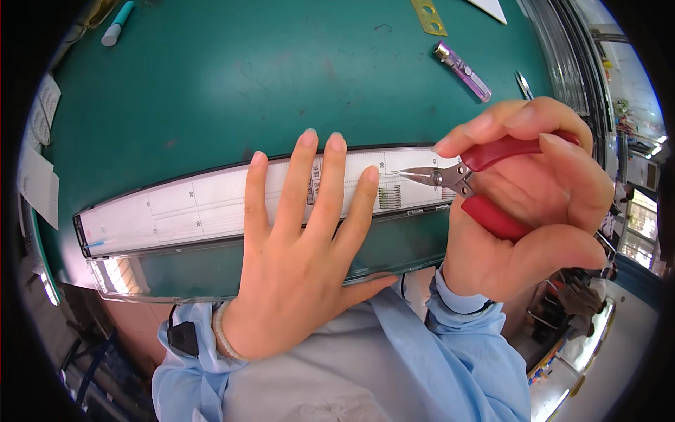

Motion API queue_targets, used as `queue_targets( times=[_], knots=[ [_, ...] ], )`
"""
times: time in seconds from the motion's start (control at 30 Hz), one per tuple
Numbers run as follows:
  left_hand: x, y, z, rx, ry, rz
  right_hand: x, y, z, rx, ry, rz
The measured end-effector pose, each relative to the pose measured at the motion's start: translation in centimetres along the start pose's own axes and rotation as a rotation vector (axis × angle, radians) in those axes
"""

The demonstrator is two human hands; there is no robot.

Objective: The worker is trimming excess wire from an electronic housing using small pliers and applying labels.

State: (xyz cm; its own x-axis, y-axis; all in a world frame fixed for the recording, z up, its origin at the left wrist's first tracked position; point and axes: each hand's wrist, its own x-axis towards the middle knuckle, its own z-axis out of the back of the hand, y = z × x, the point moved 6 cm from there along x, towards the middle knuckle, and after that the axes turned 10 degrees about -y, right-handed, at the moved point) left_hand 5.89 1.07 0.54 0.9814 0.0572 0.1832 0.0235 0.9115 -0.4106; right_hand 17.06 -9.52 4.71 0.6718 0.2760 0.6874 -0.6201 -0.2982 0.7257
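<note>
My left hand lies flat with fingers spread across a long, narrow case, pressing on its white, ruled insert. In my right hand is a pair of small red-handled pliers, the handles spread apart within the loosely curled fingers. The pliers' pointed tips reach left over the insert, close to a tiny wire-like piece near my left forefinger. Whether they grip it is too small to tell. Just below the tips, a row of several small dark pieces sits on the insert.
The case's clear lid lies folded open toward me along the front edge of the green tabletop. Toward the back right are a purple lighter, a yellow plate with holes and a metal tool tip. A teal-capped tube lies back left.
</note>
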Motion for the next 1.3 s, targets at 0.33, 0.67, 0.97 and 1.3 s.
queue_targets(
  times=[0.33,0.67,0.97,1.3],
  knots=[
    [0.0,0.2,0.0,0.012,0.018,0.001,-0.2,0.7,-0.5,0.0,-0.141,0.005],
    [-0.2,0.2,-0.2,-0.006,-0.021,-0.022,-0.4,1.1,0.6,-0.067,-0.11,-0.003],
    [0.0,0.1,-0.3,0.009,-0.01,-0.023,-0.4,1.3,1.1,-0.06,0.018,0.028],
    [-0.2,0.2,-0.2,0.004,-0.006,-0.035,-0.4,0.9,0.4,0.061,0.04,-0.043]
  ],
)
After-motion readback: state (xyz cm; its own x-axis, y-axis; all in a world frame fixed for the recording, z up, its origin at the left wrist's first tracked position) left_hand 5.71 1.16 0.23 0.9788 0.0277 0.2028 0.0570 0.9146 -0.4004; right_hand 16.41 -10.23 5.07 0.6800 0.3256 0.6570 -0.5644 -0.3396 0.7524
